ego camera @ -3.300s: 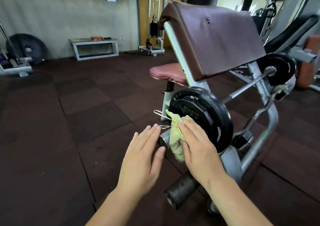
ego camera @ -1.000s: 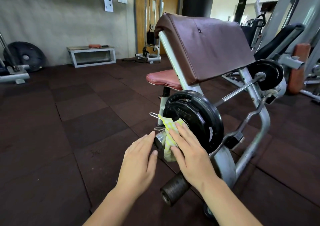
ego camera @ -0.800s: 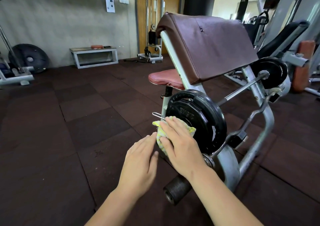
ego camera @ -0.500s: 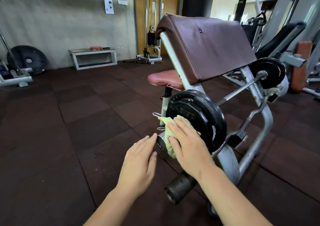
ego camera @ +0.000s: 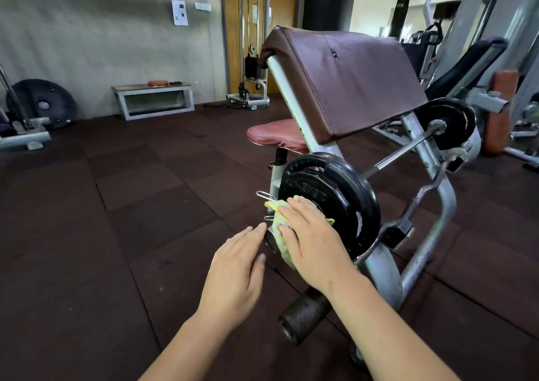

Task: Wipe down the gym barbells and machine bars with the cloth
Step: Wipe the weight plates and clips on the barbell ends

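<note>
1. Here, the right hand (ego camera: 309, 234) lies palm down on the cloth (ego camera: 280, 225), its fingers (ego camera: 294, 210) nearly straight and close together, pressing the cloth rather than gripping it.
2. The cloth, yellow-green and white, is draped over the near end of the barbell (ego camera: 404, 149), just outside the near weight plate (ego camera: 338, 191), and one end hangs down below the hand.
3. The left hand (ego camera: 236, 266) is held flat beside it with fingers straight and together, holding nothing. Its fingertips are just beside the bar's end cap (ego camera: 269, 239); whether they touch it I cannot tell.
4. A wire spring clip (ego camera: 264, 195) sticks out from under the cloth's upper edge.
5. The barbell rests across the rack of a curl bench, whose grey frame (ego camera: 437, 205) carries a sloped brown pad (ego camera: 344, 80) and a reddish seat (ego camera: 274, 135).
6. A second black plate (ego camera: 450, 122) sits at the barbell's far end, well apart from the hands.
7. Below the right wrist a dark foam roller (ego camera: 303, 313) projects from the frame's base.
8. The floor (ego camera: 131, 220) is dark rubber tile.
9. Against the far wall stands a low grey table (ego camera: 153, 97) with a small reddish object on top, and a large dark plate (ego camera: 43, 103) leans at the left.
</note>
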`<action>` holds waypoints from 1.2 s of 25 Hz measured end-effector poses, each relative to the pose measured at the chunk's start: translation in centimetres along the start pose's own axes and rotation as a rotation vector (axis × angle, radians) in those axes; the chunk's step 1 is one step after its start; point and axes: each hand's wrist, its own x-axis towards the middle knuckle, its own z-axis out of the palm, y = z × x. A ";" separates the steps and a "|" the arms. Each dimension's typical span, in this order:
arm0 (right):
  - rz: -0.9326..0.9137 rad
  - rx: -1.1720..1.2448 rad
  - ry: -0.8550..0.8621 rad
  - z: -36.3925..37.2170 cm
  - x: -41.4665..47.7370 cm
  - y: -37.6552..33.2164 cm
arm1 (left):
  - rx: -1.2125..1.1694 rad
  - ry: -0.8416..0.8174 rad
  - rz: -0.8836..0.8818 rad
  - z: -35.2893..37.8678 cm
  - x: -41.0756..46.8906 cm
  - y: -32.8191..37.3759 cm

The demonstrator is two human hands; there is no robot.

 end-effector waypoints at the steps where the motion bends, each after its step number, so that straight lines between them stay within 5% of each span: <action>1: -0.002 0.004 -0.006 0.2 0.7 -0.4 | -0.003 -0.005 -0.003 0.0 0.0 0.0; 30: 0.000 0.093 0.093 0.7 -2.6 0.9 | 0.009 0.012 -0.005 0.4 -0.2 0.1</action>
